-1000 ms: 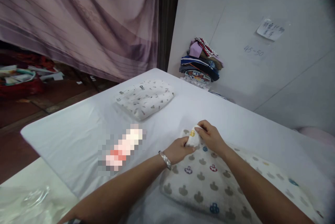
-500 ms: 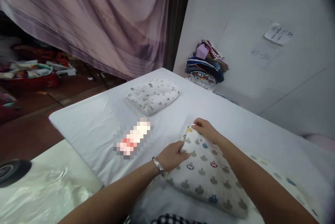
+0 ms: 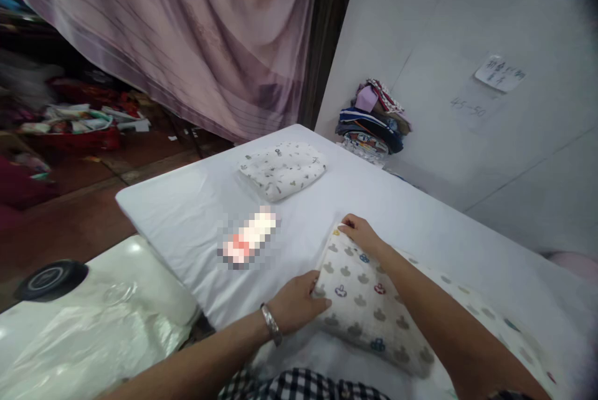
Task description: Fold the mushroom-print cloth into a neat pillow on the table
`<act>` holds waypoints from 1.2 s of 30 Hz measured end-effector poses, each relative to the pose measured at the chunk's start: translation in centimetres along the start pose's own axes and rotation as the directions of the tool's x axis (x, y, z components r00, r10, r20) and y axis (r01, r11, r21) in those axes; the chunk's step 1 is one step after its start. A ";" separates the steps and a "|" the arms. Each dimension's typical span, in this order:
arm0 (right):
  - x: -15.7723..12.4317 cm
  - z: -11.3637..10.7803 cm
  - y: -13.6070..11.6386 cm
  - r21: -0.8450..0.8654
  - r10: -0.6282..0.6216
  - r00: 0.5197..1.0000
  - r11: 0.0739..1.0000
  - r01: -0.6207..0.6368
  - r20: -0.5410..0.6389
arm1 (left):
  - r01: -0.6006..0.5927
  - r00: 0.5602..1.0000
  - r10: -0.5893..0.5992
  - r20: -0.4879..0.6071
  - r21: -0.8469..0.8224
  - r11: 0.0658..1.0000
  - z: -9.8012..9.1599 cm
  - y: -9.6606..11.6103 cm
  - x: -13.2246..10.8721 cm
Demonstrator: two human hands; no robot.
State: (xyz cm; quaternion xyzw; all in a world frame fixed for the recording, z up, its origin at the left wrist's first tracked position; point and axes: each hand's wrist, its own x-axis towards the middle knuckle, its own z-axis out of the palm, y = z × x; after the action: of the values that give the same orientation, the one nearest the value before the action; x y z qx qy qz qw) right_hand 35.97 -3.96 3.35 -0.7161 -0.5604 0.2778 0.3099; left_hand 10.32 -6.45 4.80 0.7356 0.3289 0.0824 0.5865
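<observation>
My right hand (image 3: 362, 235) pinches the cloth (image 3: 357, 291) at its far corner; my left hand (image 3: 296, 303) has its thumb over the left edge, though I cannot tell whether the fingers beneath press up against it. The cloth lies between and below my fingers, over the sheet (image 3: 187, 200). Pulling unevenly could skew that edge; a loose left hold might let it crease.

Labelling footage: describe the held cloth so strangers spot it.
On the near side of the white table, find the folded cloth held by the left hand and right hand. Those hands set it apart from similar fabric at right; larger grey motifs, from the bundle beyond.
</observation>
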 end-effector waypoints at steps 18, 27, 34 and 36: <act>-0.2 1.7 1.5 -0.327 -0.180 0.978 0.935 0.136 -0.109 | -0.019 0.950 0.060 -0.306 0.138 0.990 2.5 -2.0 -2.4; -0.1 2.1 2.2 -0.351 -0.235 0.965 0.919 0.181 -0.120 | -0.057 0.928 0.156 -0.338 0.286 0.957 2.4 -2.6 -3.2; 0.5 2.3 2.6 -0.298 -0.251 0.961 0.931 0.208 -0.113 | -0.016 0.931 0.143 -0.336 0.355 0.935 2.6 -3.0 -3.1; 0.6 2.1 2.4 -0.331 -0.272 0.959 0.915 0.232 -0.079 | -0.010 0.934 0.143 -0.328 0.376 0.926 2.6 -3.2 -2.9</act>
State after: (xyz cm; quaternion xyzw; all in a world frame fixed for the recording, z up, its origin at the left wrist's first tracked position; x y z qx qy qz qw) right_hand 36.07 -3.52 0.16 -0.6942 -0.6652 0.0965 0.2574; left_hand 8.20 -9.98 1.88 0.8184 0.4079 0.1720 0.3663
